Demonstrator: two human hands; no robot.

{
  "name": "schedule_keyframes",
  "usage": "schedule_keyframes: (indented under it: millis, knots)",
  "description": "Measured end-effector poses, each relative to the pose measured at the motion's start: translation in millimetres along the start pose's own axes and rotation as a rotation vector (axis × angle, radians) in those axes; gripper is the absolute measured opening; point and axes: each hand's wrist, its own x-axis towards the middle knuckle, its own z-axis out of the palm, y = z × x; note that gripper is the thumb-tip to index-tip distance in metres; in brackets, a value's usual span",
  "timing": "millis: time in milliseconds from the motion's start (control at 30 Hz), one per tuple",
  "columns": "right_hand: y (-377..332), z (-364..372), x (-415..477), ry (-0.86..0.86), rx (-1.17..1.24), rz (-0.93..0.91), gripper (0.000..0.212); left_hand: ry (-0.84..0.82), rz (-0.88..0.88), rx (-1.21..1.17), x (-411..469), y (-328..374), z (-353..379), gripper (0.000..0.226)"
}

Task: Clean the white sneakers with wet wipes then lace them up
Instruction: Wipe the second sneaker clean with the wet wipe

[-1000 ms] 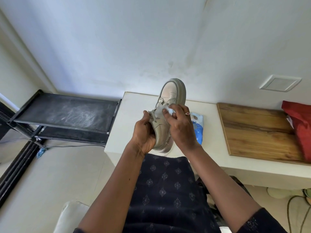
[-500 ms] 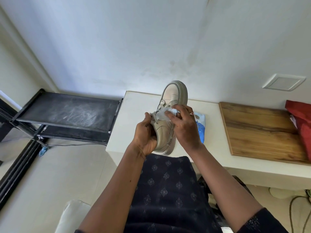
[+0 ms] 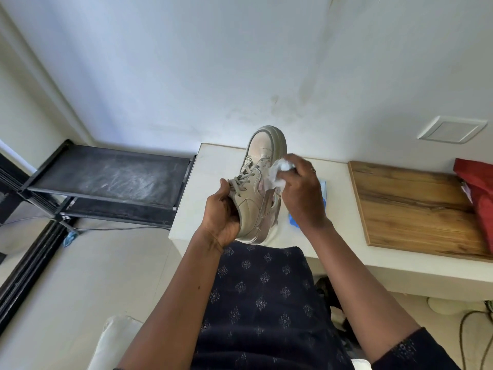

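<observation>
Above ledge (image 3: 213,166), scuffed sneaker (image 3: 256,188), crumpled wipe (image 3: 277,172)

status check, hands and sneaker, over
Left hand grips sneaker at heel, toe pointing away. Right hand presses wet wipe on its right side. Laces in. Nothing in the way.

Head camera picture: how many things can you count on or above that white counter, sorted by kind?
Sneakers: 1, the sneaker, gripped at the heel by the left hand
Wipes: 1, the crumpled wipe in the right hand
Blue packets: 1, the blue packet, mostly hidden behind that hand
Wooden boards: 1, the wooden board
Red items: 1, the red item at the frame edge
Total: 5
</observation>
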Motion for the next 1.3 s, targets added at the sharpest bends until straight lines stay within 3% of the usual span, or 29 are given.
schedule_keyframes:
  millis: [100,233,367,600,733,967,1133,1300]
  knots:
    - [-4,-6,10,0.062,0.035,0.101,0.028,-0.017,0.015,-0.013,-1,2,2,0.059]
    - [-14,1,10,-0.041,0.005,-0.045,0.013,-0.034,0.035,-0.027,0,2,5,0.060]
    - [-28,10,-9,-0.058,0.038,-0.097,0.040,-0.059,0.025,-0.033,-1,1,1,0.063]
    - [-43,8,-55,-0.120,0.141,-0.249,0.029,-0.060,0.017,-0.051,1,4,-6,0.070]
    - [-29,9,-48,-0.174,0.097,-0.316,0.036,-0.081,0.011,-0.077,4,2,-6,0.074]
    - [-19,6,8,-0.174,0.020,-0.093,0.032,-0.167,0.022,-0.045,0,-3,1,0.064]
    - [-33,13,6,-0.170,0.173,0.041,0.040,-0.178,0.009,-0.052,-1,-5,-4,0.064]
    - [-44,7,-20,-0.129,0.171,-0.038,0.040,-0.183,0.015,-0.073,-5,-6,-8,0.069]
